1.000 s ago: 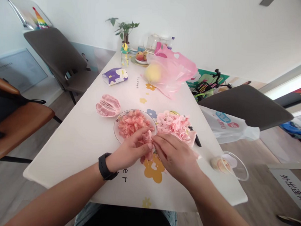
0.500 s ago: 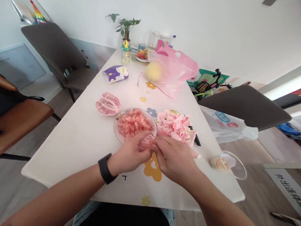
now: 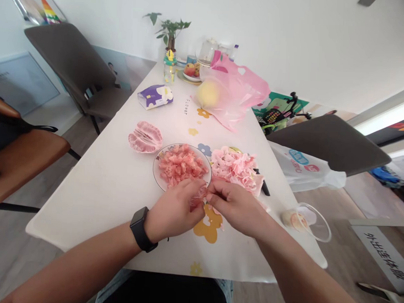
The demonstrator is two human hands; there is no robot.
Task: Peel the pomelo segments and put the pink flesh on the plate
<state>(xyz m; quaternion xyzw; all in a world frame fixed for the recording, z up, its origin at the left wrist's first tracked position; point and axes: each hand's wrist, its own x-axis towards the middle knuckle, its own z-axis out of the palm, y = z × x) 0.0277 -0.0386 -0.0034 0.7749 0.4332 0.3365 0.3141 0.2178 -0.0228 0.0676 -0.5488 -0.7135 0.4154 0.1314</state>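
My left hand (image 3: 178, 209) is closed round a pink pomelo segment (image 3: 199, 195), mostly hidden by the fingers. At the segment's right edge, the fingertips of my right hand (image 3: 235, 205) are pinched together; the bit between them is too small to make out clearly. Just beyond my left hand, a plate (image 3: 157, 178) bears a heap of peeled pomelo flesh (image 3: 181, 164). To the right of it lies a pile of pale pink membrane and peel scraps (image 3: 236, 168). A part of a peeled pomelo (image 3: 145, 137) rests on the table left of the plate.
On the white table (image 3: 98, 187) a purple tissue pack (image 3: 155, 97) and a pink plastic bag (image 3: 237, 91) with a yellow round fruit (image 3: 207, 94) lie farther back. A black handle (image 3: 265, 188) pokes out by the scraps. A clear cup (image 3: 314, 221) stands near the right edge.
The segment in my left hand is turned and more covered by the fingers. My right hand has shifted slightly, and small pink scraps now show on the table beneath it.
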